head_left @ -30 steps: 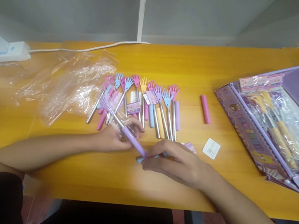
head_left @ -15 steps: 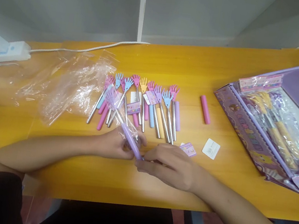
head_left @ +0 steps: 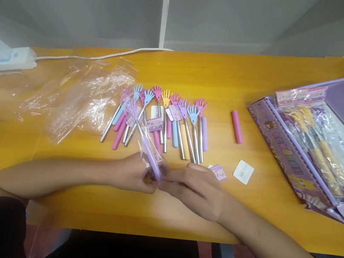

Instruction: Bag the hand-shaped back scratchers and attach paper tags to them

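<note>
Clamping already-bagged purple back scratcher [head_left: 149, 153] in left hand [head_left: 130, 171] — touching handle end [head_left: 157, 176] with right hand [head_left: 203, 192], cannot tell whether pinching — near loose scratchers [head_left: 194, 115].

Both hands [head_left: 164, 182] meet at the fingers, forearms angled inward, right palm down.

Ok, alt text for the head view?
The left hand holds a purple back scratcher in clear film, the right hand at its handle end, over a yellow table. Beyond lie more scratchers in several colours, with clear wrappers on the left and an open purple box on the right.
</note>
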`<control>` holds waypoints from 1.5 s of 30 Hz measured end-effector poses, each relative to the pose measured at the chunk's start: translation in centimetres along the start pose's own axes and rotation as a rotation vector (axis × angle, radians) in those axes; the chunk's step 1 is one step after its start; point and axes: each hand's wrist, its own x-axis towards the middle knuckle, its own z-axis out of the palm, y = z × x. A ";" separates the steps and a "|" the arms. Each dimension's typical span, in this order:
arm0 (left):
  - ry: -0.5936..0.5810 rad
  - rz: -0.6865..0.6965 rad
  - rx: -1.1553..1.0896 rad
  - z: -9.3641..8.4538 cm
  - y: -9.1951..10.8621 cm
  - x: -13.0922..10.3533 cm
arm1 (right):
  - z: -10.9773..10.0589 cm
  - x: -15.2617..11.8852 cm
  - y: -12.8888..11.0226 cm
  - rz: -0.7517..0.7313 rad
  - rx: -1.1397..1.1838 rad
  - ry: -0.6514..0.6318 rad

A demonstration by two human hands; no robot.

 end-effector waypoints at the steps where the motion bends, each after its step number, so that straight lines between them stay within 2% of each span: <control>1: -0.001 -0.006 -0.017 0.1 0.0 0.0 | 0.0 0.0 0.0 -0.025 -0.031 0.000; 5: -0.002 -0.017 -0.035 0.2 -0.3 -0.1 | 0.2 -0.3 0.2 -0.120 -0.142 0.008; 13: -0.004 0.013 -0.096 -0.1 -0.3 0.2 | 0.7 -0.2 1.2 -0.155 -0.200 0.089; 20: -0.001 0.031 -0.088 -0.1 -0.2 0.3 | 0.9 -0.2 1.3 -0.137 -0.172 0.084; 26: 0.019 0.028 -0.021 0.0 -0.4 0.2 | 1.1 -0.1 1.2 -0.057 -0.131 0.089; 30: -0.001 -0.030 -0.047 -0.3 -0.4 0.1 | 0.7 0.0 1.1 -0.122 -0.191 0.003; 35: 0.025 -0.036 -0.044 -0.4 -0.7 0.0 | 0.3 0.0 0.6 0.175 -0.090 -0.148; 37: 0.036 -0.023 -0.045 -0.4 -0.7 0.0 | 0.3 -0.1 0.7 0.183 -0.078 -0.194; 45: 0.026 0.034 -0.277 -1.0 -0.1 -0.4 | 0.2 -0.4 1.4 0.167 -0.064 -0.188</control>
